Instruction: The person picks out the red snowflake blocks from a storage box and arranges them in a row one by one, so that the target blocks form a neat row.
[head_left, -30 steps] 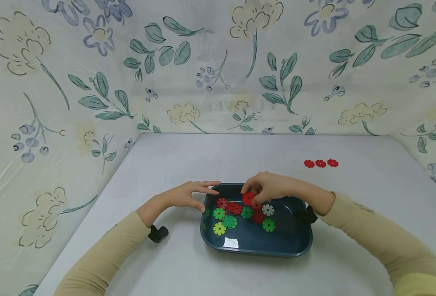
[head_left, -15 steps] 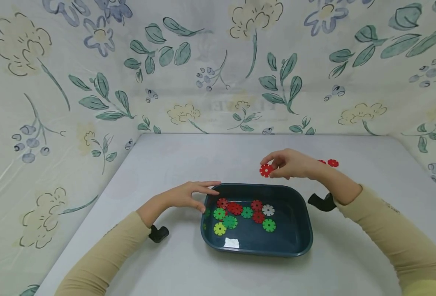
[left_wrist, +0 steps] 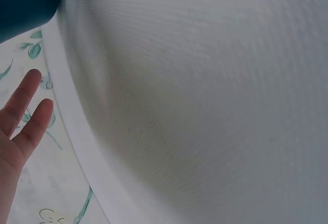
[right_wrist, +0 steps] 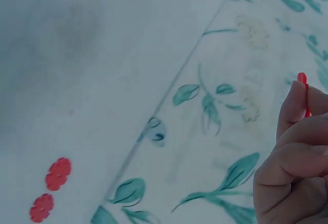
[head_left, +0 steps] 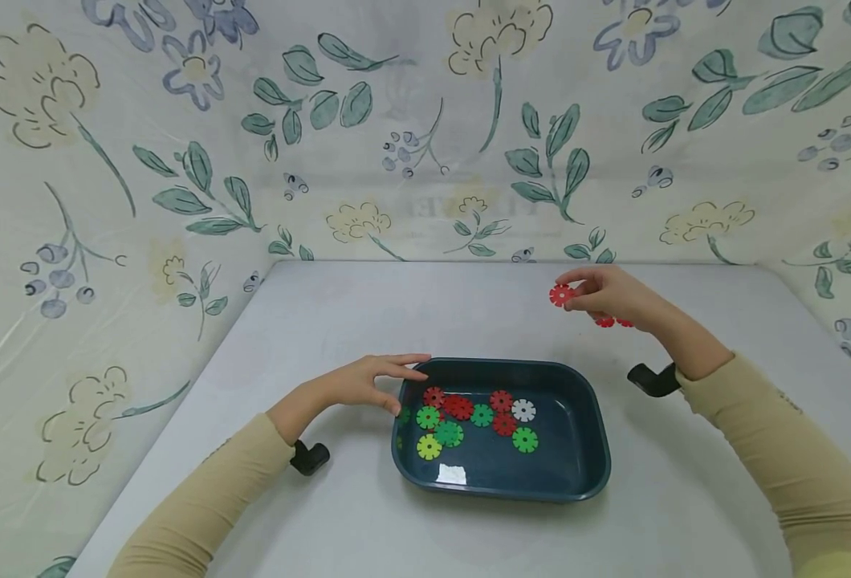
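Note:
Between thumb and fingers my right hand (head_left: pixel 616 297) pinches a red notched disc (head_left: pixel 560 295), raised above the far right part of the table. The same disc (right_wrist: pixel 302 78) shows edge-on in the right wrist view. Just below that hand lie red discs (head_left: pixel 604 322) on the table, partly covered by it. My left hand (head_left: pixel 360 381) rests with extended fingers at the left rim of a dark blue tray (head_left: pixel 498 486). Inside are several notched discs: red ones (head_left: pixel 458 407), green ones (head_left: pixel 525 440), a yellow-green one (head_left: pixel 429 447) and a white one (head_left: pixel 523 410).
The white table (head_left: pixel 368 305) reaches back to a flower-printed cloth (head_left: pixel 425 120) behind it. Black camera mounts (head_left: pixel 310 458) sit at both wrists. The tray's walls rise around the discs.
My right hand has lifted a red disc out of the tray and carried it back and to the right, near the discs on the table. The left hand stays at the rim.

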Tool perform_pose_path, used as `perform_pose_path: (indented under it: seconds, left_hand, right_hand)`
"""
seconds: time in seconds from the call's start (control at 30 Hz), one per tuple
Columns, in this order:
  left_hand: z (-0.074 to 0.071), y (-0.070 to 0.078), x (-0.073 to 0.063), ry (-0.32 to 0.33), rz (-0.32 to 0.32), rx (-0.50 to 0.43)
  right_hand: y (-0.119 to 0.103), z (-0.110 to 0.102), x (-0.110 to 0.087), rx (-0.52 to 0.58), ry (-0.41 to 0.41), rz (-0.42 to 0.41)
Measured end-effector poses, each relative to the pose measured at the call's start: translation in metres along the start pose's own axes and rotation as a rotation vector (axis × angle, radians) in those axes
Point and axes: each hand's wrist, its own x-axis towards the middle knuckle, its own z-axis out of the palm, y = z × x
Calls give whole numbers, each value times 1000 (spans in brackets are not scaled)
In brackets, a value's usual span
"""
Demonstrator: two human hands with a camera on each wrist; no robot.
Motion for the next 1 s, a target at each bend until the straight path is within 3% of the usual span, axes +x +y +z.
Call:
perform_pose_path:
  seconds: [0.4,0.7,1.0]
  left_hand:
    - [0,0,0,1,4,16]
    - [0,-1,-1,-2,-5,20]
    - [0,-2,0,-5,-9,21]
  right_hand:
    - [42,1,11,45,103,131]
    - [70,11,24,139,106,201]
    - [85,14,34,99,123,226]
